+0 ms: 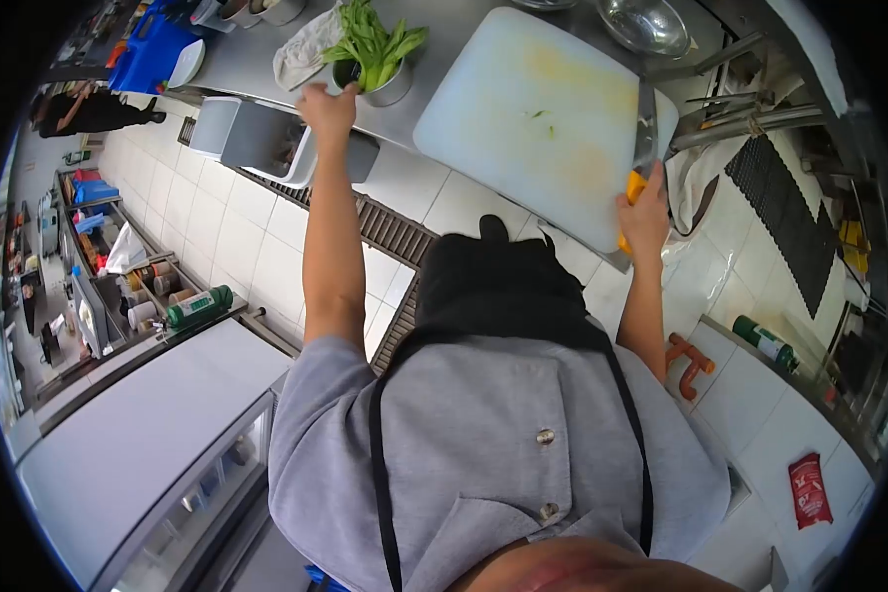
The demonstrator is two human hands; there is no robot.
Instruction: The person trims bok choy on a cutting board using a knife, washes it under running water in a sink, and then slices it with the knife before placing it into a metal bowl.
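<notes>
My right hand (645,219) is closed round the yellow handle of a knife (647,128). The broad blade lies along the right side of a white cutting board (503,109), pointing away from me. Small green scraps (539,122) rest on the board near its middle. To the left, my left hand (328,109) reaches to the counter's front edge with thumb and fingers apart, holding nothing visible. Just beyond it stands a metal pot (393,91) with leafy green vegetables (373,44) standing in it. A crumpled whitish cloth (306,47) lies beside the pot.
A metal bowl (645,24) sits at the back right of the steel counter (442,32). Below the counter's front edge are grey bins (242,130). A blue container (154,47) stands far left. Another person (89,111) is in the aisle at left.
</notes>
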